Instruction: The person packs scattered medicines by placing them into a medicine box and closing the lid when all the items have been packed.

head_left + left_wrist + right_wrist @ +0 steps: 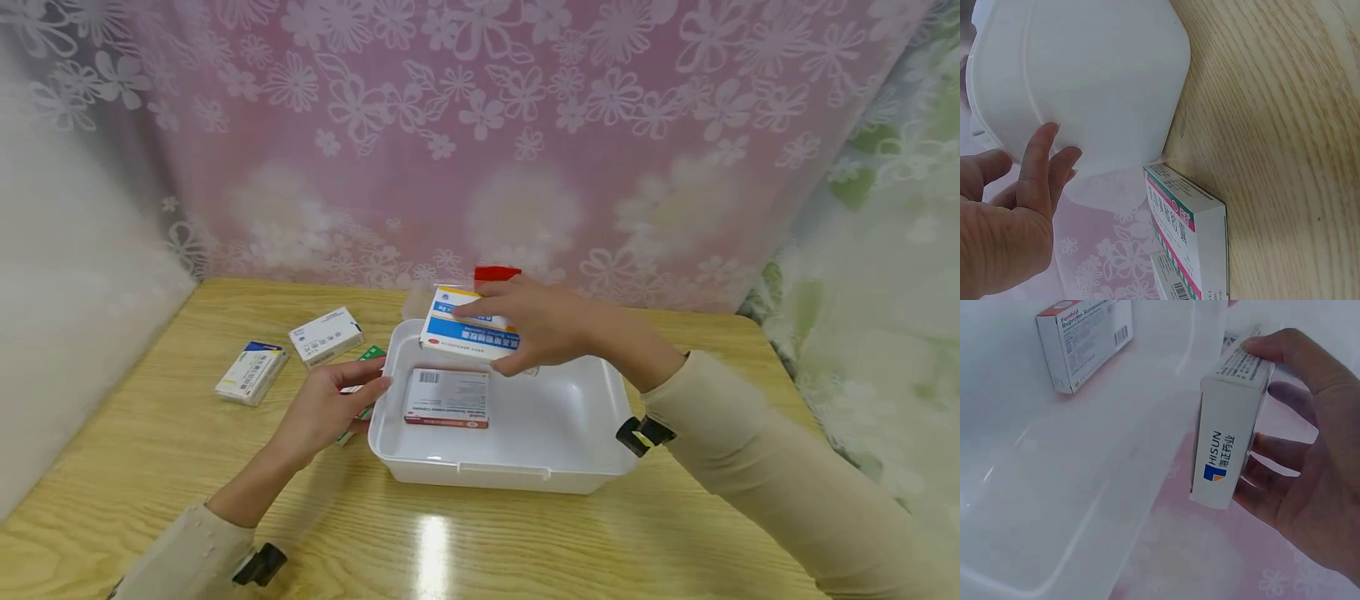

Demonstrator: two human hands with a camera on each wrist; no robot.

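Note:
My right hand (543,321) holds a white, blue and orange medicine box (1225,440) above the far left part of a white plastic bin (498,477). Its thumb lies on one side of the carton and its fingers on the other. My left hand (330,404) is at the bin's left rim, thumb at the edge and fingers against the outer wall (1097,81). Inside the bin, toward the left, lies a Fenbid ibuprofen box (447,398). Close to the left hand, a green, white and pink medicine box (1175,225) rests on the table, partly hidden in the head view.
Farther left on the wooden table (300,533) are a white medicine box (326,336) and a blue, white and yellow one (252,372). Something red (495,273) shows behind the right hand. A pink flowered curtain (450,150) hangs along the back edge.

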